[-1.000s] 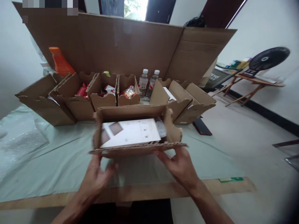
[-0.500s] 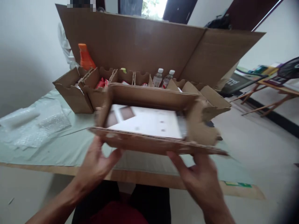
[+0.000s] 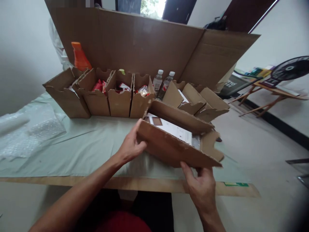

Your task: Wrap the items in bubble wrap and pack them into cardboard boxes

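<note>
White walls (image 3: 21, 48), black fan (image 3: 291, 68), daylit window (image 3: 152, 7).

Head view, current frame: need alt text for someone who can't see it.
Two hands hold an open cardboard box tilted over a green-covered table: left hand gripping its left end, right hand under its near edge. A white carton lies inside. Behind stand a row of cardboard bins, two water bottles and a tall cardboard sheet.
</note>
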A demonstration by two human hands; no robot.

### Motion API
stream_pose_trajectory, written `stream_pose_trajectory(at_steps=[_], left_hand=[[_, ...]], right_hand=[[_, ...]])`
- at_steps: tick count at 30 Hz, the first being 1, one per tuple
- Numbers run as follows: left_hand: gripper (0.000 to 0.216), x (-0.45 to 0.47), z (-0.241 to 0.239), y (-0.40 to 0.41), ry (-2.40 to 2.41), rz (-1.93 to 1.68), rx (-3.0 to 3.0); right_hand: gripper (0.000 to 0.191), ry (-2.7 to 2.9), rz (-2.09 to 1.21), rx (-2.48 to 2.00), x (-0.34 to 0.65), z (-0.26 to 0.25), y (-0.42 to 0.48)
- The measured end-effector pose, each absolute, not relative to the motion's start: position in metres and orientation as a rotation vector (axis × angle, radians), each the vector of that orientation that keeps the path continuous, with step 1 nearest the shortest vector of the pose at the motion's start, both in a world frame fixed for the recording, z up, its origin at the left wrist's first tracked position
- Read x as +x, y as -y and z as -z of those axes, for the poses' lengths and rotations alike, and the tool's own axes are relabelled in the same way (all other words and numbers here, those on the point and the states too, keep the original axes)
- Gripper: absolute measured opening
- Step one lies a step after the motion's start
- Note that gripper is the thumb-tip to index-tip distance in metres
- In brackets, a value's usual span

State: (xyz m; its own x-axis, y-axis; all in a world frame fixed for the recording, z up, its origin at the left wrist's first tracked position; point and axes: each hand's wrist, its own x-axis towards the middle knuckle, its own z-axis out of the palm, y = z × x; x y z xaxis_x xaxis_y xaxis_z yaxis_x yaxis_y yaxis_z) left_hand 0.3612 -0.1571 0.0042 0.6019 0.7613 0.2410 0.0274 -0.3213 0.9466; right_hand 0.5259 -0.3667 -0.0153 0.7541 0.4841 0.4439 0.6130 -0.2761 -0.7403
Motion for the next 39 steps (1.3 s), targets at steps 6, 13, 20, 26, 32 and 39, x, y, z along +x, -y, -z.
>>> stream_pose_trajectory(at_steps=[6,13,20,26,32,39], left_hand=[[0.082,0.410,0.029,0.143,-0.662,-0.850,1.810],[0.082,0.413,0.066,0.181,-0.649,-0.837,1.878],[0.092,0.412,0.066,0.181,-0.440,-0.615,1.940],[0.094,0.408,0.065,0.179,-0.410,-0.590,1.916],[0.096,0.410,0.068,0.176,-0.449,-0.617,1.888],[0.089,0.410,0.071,0.174,-0.556,-0.580,1.918]], right_hand=[[0.074,0.713,0.110,-1.918,0.510,0.057,0.394],[0.072,0.677,-0.248,-1.878,0.573,0.060,0.385],[0.059,0.765,-0.101,-1.876,0.572,0.052,0.336],[0.057,0.826,0.002,-2.025,0.579,0.052,0.319],[0.058,0.843,0.174,-1.996,0.595,0.056,0.269],[0.049,0.881,0.181,-1.911,0.622,0.060,0.207]])
